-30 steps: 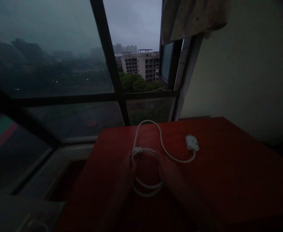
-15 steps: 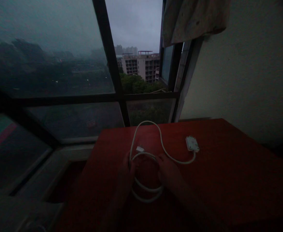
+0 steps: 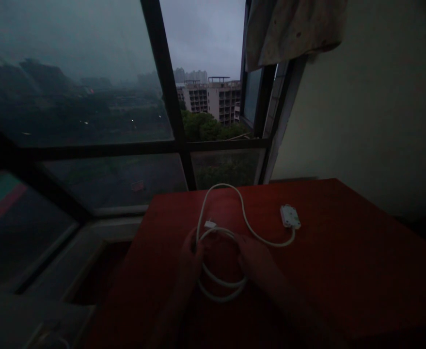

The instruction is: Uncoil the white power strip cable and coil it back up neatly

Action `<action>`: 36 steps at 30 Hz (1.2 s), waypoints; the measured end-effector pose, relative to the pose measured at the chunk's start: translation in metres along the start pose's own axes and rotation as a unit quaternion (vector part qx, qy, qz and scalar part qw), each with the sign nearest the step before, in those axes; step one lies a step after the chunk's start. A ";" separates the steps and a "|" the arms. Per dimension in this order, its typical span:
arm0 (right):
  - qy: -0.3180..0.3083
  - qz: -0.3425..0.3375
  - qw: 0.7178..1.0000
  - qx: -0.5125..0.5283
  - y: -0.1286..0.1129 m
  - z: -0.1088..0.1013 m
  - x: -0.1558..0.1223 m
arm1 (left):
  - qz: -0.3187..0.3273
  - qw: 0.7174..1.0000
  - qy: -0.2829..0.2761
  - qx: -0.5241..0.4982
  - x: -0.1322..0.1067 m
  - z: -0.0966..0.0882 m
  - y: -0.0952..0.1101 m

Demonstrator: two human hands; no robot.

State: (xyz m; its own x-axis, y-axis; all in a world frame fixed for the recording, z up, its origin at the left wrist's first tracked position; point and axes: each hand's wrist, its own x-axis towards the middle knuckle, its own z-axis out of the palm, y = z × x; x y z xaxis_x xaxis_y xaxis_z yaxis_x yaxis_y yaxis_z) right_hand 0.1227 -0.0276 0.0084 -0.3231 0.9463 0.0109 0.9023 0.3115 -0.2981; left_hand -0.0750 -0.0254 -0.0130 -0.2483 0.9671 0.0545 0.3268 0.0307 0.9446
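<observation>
A white cable (image 3: 242, 208) lies on a red table (image 3: 343, 261), partly wound into a coil (image 3: 222, 283) near the front. My left hand (image 3: 189, 259) grips the coil's left side and my right hand (image 3: 252, 257) grips its right side, both with fingers closed on the cable. A small white plug end (image 3: 210, 224) sticks out at the coil's top. The free length loops toward the window and runs right to a white rectangular adapter (image 3: 290, 216) lying flat. The dim light hides finger detail.
A large dark-framed window (image 3: 172, 121) stands behind the table, with buildings and trees outside. A pale cloth (image 3: 292, 26) hangs at the top right beside a plain wall (image 3: 372, 106). A window ledge (image 3: 100, 228) runs to the left of the table.
The coil has shifted slightly and the plug end has come away from the coil's top. The hands stay on both sides of the coil, almost unmoved.
</observation>
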 end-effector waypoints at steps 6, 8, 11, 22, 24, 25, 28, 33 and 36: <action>0.081 -0.031 0.996 -0.028 -0.011 -0.007 -0.001 | 0.018 1.000 0.005 -0.010 -0.001 0.002 -0.002; 0.075 -0.043 0.996 -0.020 -0.014 -0.011 -0.004 | 0.028 0.999 0.016 -0.003 0.000 0.002 -0.002; 0.050 -0.055 0.997 0.018 -0.012 -0.013 -0.009 | 0.046 0.998 0.041 0.016 0.001 0.000 -0.001; 0.071 -0.001 0.937 0.342 0.009 0.000 -0.018 | 0.028 0.994 0.068 0.082 -0.001 -0.007 0.002; 0.082 0.020 0.928 0.362 0.009 0.001 -0.019 | 0.031 0.995 0.057 0.077 -0.001 -0.008 0.001; 0.082 0.017 0.924 0.373 0.008 0.000 -0.020 | 0.030 0.995 0.050 0.079 0.000 -0.007 0.000; 0.056 -0.025 0.916 0.396 0.005 -0.008 -0.022 | 0.017 0.993 0.041 0.109 0.000 -0.007 -0.002; 0.012 -0.039 0.933 0.358 -0.004 -0.026 -0.024 | 0.018 0.992 0.048 0.119 0.000 -0.006 -0.002; 0.018 -0.053 0.932 0.359 -0.007 -0.027 -0.025 | 0.015 0.994 0.050 0.099 0.000 -0.007 0.001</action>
State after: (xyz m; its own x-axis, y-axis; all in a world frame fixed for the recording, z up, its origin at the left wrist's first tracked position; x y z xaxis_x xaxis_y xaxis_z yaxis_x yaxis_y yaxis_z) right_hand 0.1319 -0.0509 0.0356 -0.3777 0.9201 0.1040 0.4380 0.2764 -0.8554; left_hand -0.0808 -0.0269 -0.0095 -0.3229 0.9384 0.1226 0.5064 0.0619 0.8601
